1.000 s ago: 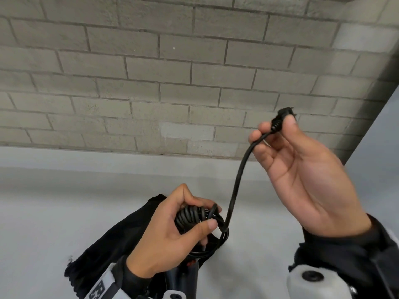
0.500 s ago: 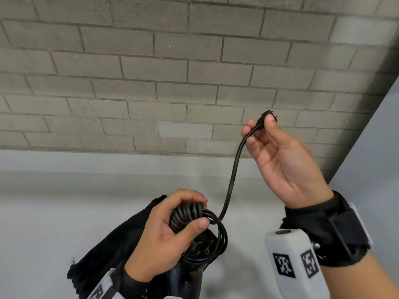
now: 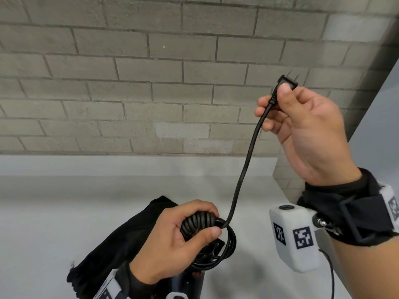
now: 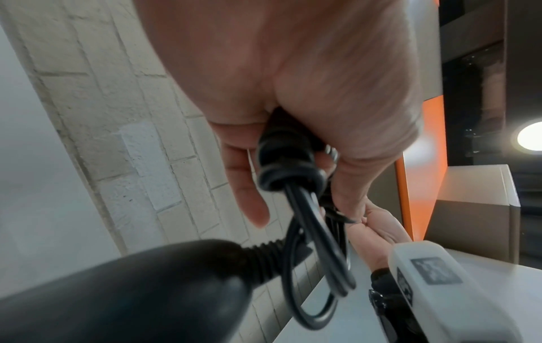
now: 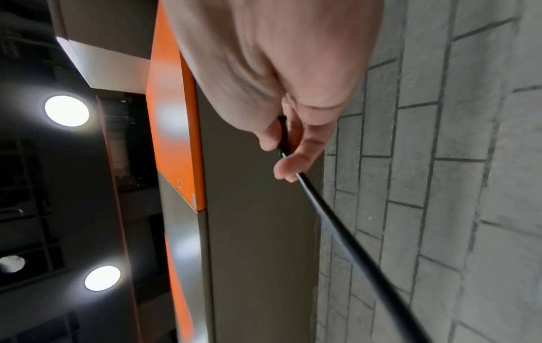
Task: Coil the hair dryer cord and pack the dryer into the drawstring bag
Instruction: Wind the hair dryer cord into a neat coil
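On the pale counter (image 3: pixel 54 212) below the grey brick wall (image 3: pixel 129 83), toward the left, a black drawstring bag (image 3: pixel 112 244) lies slumped on its side; its mouth is hidden under the hand and cord, so what it holds, if anything, cannot be told. Just to its right the left hand (image 3: pixel 172 240) hovers above it, fingers and thumb curled tight round the coiled bundle of the cord (image 3: pixel 244 169), with several slack loops hanging beneath the fist. The hair dryer (image 4: pixel 123 297) (only its dark handle end and ribbed strain relief show) sits below that hand, outside the bag. From the bundle the free length of cord climbs up and to the right. There the raised right hand (image 3: pixel 306 130) pinches the plug (image 3: pixel 288 82) between thumb and forefinger, prongs pointing up toward the wall, the other fingers loosely curled beneath it.
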Motion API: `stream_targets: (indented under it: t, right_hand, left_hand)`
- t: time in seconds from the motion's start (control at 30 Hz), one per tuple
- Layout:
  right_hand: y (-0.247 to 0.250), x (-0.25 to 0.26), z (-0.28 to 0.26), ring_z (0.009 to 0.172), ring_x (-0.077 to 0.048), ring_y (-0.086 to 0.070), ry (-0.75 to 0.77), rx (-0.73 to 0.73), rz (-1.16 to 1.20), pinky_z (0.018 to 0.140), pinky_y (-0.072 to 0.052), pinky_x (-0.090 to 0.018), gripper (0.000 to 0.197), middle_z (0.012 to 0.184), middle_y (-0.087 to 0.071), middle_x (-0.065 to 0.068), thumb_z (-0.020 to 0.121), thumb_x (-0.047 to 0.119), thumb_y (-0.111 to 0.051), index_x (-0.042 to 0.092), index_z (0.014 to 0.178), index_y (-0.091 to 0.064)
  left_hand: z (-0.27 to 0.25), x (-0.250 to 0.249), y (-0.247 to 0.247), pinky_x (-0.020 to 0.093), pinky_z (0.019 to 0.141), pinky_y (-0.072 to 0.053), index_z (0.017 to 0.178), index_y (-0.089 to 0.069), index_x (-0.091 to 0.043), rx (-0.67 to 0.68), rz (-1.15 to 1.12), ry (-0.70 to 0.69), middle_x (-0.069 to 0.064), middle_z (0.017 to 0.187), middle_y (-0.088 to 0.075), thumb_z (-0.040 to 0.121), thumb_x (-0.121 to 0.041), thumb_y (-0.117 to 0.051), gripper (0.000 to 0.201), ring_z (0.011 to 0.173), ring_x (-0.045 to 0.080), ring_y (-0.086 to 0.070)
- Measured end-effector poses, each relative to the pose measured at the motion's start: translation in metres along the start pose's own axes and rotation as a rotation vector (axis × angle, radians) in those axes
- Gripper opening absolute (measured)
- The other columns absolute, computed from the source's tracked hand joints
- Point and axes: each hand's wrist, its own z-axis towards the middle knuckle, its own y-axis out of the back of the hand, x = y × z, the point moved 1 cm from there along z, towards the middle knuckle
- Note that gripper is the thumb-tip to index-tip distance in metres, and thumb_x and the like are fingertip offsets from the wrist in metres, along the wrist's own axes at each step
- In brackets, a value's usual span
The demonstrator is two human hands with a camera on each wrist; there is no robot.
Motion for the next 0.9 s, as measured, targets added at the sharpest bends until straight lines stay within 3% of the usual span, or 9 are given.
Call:
stream_targets:
  t: [0.07,0.17,0.33,0.43,0.53,0.63,0.73,0.8,0.9]
  right_hand:
    - [0.004,-0.009,0.001,0.069,-0.019,-0.068,0.007,-0.060,-0.047,0.052,-0.050,-0.022,0.020,0.083,-0.071,-0.013,0.099,0.014,-0.053,0.005,0.114,-0.045]
    - [0.016,-0.028,-0.001,0.065,-0.026,-0.068,0.070,-0.091,-0.234,0.054,-0.054,-0.027,0.036,0.089,-0.069,-0.020,0.101,0.013,-0.050,0.018,0.129,-0.029]
    - [0.042,-0.071,-0.007,0.077,-0.029,-0.068,0.035,-0.062,-0.482,0.062,-0.055,-0.035,0.016,0.099,-0.067,-0.024,0.104,0.019,-0.040,0.021,0.114,-0.052]
    - [0.054,-0.097,-0.021,0.091,-0.022,-0.068,-0.068,0.049,-0.588,0.076,-0.057,-0.034,0.024,0.104,-0.071,-0.008,0.102,0.012,-0.043,0.021,0.123,-0.049]
    - [0.055,-0.119,-0.041,0.081,-0.022,-0.070,-0.143,0.119,-0.665,0.071,-0.057,-0.040,0.018,0.088,-0.076,-0.002,0.099,0.014,-0.052,0.026,0.112,-0.055]
    - [0.045,-0.126,-0.060,0.069,-0.027,-0.069,-0.181,0.138,-0.663,0.062,-0.053,-0.040,0.016,0.068,-0.072,-0.003,0.098,0.017,-0.057,0.028,0.091,-0.067]
    - [0.031,-0.123,-0.081,0.081,-0.018,-0.069,-0.214,0.244,-0.680,0.076,-0.055,-0.034,0.015,0.083,-0.073,0.000,0.093,0.028,-0.064,0.024,0.083,-0.074]
    - [0.021,-0.119,-0.093,0.080,-0.016,-0.067,-0.307,0.244,-0.516,0.073,-0.053,-0.031,0.017,0.089,-0.073,-0.006,0.092,0.026,-0.064,0.015,0.085,-0.075]
    - [0.007,-0.111,-0.107,0.080,-0.027,-0.069,-0.487,0.218,-0.197,0.074,-0.056,-0.035,0.016,0.096,-0.075,-0.016,0.092,0.014,-0.062,0.003,0.101,-0.070]
  left_hand:
    - [0.001,0.000,0.000,0.027,0.064,-0.054,0.094,-0.070,-0.020,0.008,0.007,-0.014,0.006,0.079,-0.067,0.085,-0.026,-0.073,0.011,0.067,0.021,-0.065]
    - [0.001,0.002,0.004,0.014,0.055,-0.046,0.091,-0.070,-0.017,-0.045,-0.053,-0.007,0.003,0.070,-0.064,0.084,-0.028,-0.072,0.014,0.054,0.006,-0.058]
    - [0.003,0.007,0.009,0.019,0.044,-0.041,0.091,-0.069,-0.013,-0.107,-0.139,0.029,0.018,0.060,-0.061,0.081,-0.030,-0.072,0.020,0.039,0.003,-0.051]
    - [0.005,0.010,0.011,0.022,0.041,-0.040,0.092,-0.069,-0.017,-0.122,-0.159,0.052,0.023,0.058,-0.060,0.081,-0.032,-0.072,0.019,0.036,0.008,-0.048]
    - [0.006,0.011,0.009,0.020,0.041,-0.040,0.090,-0.069,-0.018,-0.122,-0.161,0.046,0.024,0.059,-0.059,0.081,-0.031,-0.071,0.016,0.036,0.007,-0.048]
    - [0.006,0.013,0.008,0.019,0.042,-0.040,0.091,-0.069,-0.017,-0.134,-0.148,0.036,0.023,0.059,-0.059,0.081,-0.031,-0.070,0.016,0.036,0.007,-0.049]
    - [0.006,0.014,0.006,0.019,0.042,-0.041,0.092,-0.070,-0.018,-0.161,-0.148,0.038,0.022,0.069,-0.064,0.082,-0.033,-0.070,0.018,0.040,0.011,-0.054]
    - [0.006,0.014,0.005,0.020,0.040,-0.041,0.093,-0.070,-0.019,-0.178,-0.151,0.043,0.018,0.083,-0.070,0.082,-0.034,-0.069,0.018,0.043,0.014,-0.056]
    - [0.007,0.015,0.001,0.021,0.040,-0.043,0.095,-0.069,-0.021,-0.194,-0.157,0.046,0.005,0.105,-0.075,0.083,-0.033,-0.067,0.017,0.045,0.015,-0.057]
